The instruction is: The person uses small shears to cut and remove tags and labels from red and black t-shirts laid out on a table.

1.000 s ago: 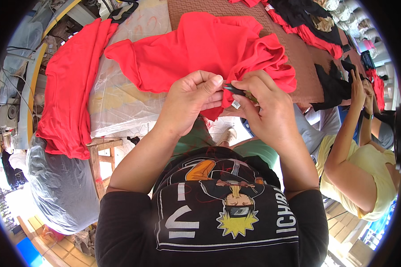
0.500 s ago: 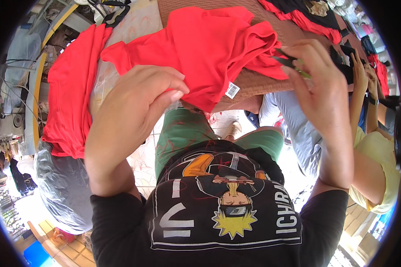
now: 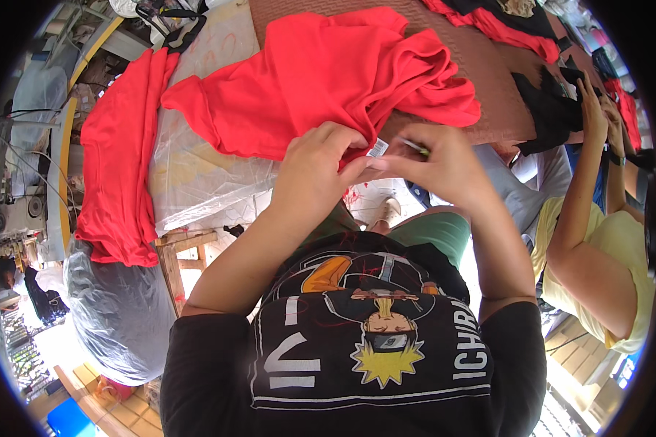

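Observation:
A red garment [image 3: 321, 80] lies bunched over the table edge in front of me. My left hand [image 3: 315, 164] is closed on its near edge, pinching the cloth beside a small white label [image 3: 377, 148] with a printed code. My right hand [image 3: 439, 164] has come up to the other side of that label, its thumb and fingertips at the label's edge. Tucked in the right hand is a small pair of thread snips [image 3: 415, 148], showing a bit of green and a pale glint; its blades are mostly hidden by the fingers.
Another red garment [image 3: 116, 160] hangs at the left over a plastic-covered bundle [image 3: 113, 313]. Clear plastic sheeting [image 3: 204, 175] covers the table's left part; brown quilted cloth [image 3: 488, 87] covers the right. A co-worker in yellow [image 3: 598, 262] handles black cloth [image 3: 547, 109] at the right.
Both hands have come together at the label; the right moved left from the garment's far-right folds with the snips. The left slid right along the near edge. The garment's right end now lies loose.

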### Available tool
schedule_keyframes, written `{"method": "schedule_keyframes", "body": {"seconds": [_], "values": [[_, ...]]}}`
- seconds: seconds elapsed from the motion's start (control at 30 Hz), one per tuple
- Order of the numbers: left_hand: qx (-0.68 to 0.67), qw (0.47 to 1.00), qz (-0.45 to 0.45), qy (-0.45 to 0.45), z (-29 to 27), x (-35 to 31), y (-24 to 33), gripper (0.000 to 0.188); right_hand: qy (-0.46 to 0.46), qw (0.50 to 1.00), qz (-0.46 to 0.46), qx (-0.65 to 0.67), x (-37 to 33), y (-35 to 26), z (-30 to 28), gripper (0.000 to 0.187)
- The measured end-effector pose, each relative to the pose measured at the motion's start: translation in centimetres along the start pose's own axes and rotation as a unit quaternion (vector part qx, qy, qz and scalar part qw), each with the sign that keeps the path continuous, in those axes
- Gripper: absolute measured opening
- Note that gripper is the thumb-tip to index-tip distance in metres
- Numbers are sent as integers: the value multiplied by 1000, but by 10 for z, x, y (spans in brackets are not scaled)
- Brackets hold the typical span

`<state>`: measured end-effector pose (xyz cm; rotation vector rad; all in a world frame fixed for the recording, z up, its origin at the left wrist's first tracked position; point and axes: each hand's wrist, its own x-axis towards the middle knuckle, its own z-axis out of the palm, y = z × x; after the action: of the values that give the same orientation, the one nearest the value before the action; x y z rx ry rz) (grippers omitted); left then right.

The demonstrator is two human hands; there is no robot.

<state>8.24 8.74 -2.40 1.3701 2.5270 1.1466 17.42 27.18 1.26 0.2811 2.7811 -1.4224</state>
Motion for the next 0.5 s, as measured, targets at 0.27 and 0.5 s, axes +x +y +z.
{"method": "schedule_keyframes", "body": {"seconds": [0.27,0.5], "values": [[-82,995,-19,45,-7,0,1,35,63,986,8,153,22,23,39,24],[52,991,45,115,-6,1,4,41,27,953,36,298,14,-10,29,12]]}}
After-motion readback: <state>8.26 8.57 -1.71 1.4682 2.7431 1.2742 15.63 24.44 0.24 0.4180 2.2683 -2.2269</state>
